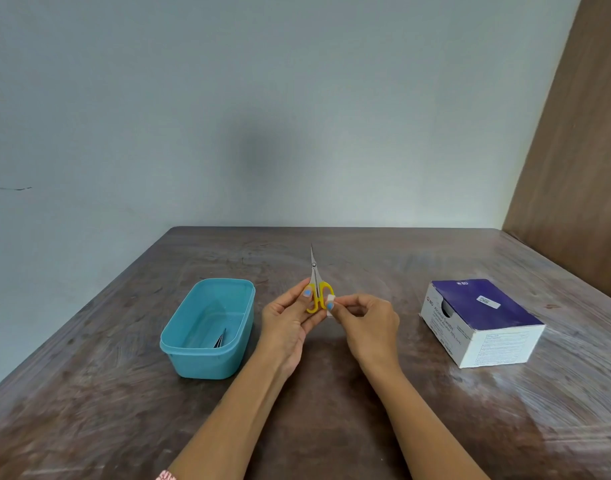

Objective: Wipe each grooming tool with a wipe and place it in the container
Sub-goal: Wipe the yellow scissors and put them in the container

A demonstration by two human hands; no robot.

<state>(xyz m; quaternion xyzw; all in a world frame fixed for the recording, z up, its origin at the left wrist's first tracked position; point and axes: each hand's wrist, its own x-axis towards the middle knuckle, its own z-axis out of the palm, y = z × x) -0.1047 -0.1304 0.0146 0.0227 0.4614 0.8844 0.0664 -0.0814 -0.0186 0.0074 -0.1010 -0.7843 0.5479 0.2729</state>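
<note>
My left hand [287, 317] holds small yellow-handled scissors [317, 286] upright above the table's middle, blades closed and pointing away from me. My right hand [364, 322] pinches a small white wipe [330, 301] against the right handle loop of the scissors. To the left stands a teal plastic container [179, 336]. A dark metal tool [220, 339], perhaps tweezers, lies inside it at the near end.
A purple and white box of alcohol swabs [484, 320] sits on the right of the brown wooden table [332, 427]. A pale wall runs behind the table, and a brown panel stands at the far right.
</note>
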